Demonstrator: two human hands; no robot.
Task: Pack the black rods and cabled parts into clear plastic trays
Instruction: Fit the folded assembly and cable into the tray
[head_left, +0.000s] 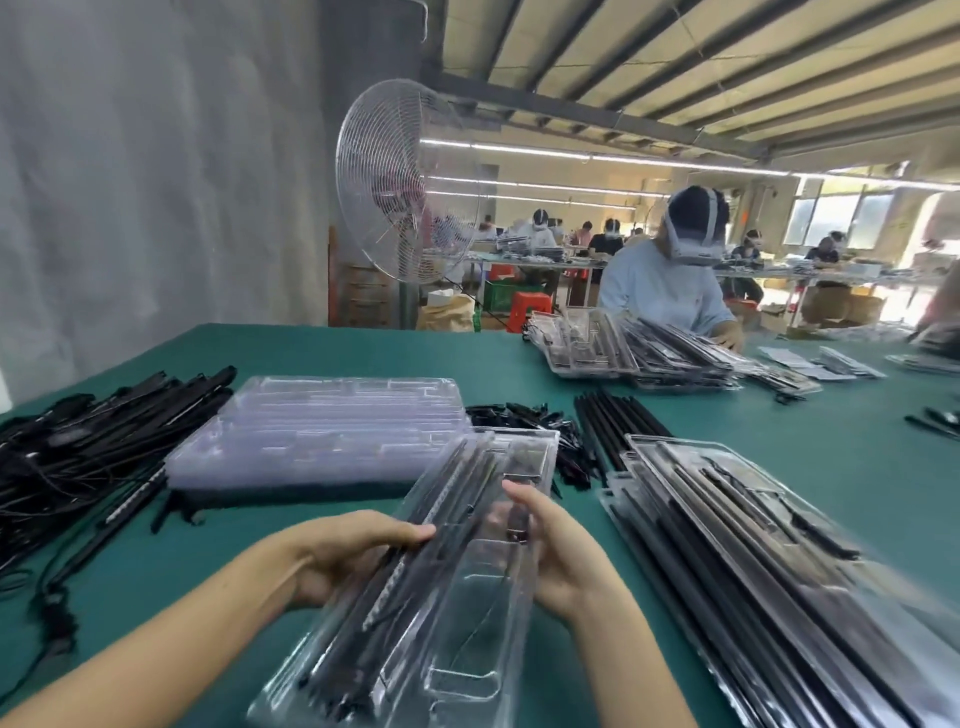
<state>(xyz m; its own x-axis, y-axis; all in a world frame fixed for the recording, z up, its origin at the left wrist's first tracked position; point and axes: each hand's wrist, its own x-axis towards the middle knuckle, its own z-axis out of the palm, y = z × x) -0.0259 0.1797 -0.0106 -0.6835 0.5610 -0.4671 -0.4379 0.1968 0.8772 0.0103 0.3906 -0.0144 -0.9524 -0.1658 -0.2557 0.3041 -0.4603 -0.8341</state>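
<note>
The clear tray (470, 592) was in the near middle, lifted off the green table (457, 358) and held between both hands, its long axis running away from the person. The left hand (353, 553) was clamped on the tray's left edge, fingers curled over the black rods (387, 582) already seated in its left channels. The right hand (563, 564) gripped the right edge, fingers bent in over the middle pocket — whether they also pinched a small dark piece there could not be told through the blur. The tray looked light, thin and springy, likely to twist if held by one corner and slick enough to slip, so taking it by both long edges near the middle seemed the sound hold. The rods looked stiff and could slide out if it tipped. A stack of empty trays (322, 431) sat further off to the left, the cabled parts (93, 447) lay heaped at far left, loose rods (621, 421) lay beyond on the right, and the packed trays (753, 551) were piled near right.
</note>
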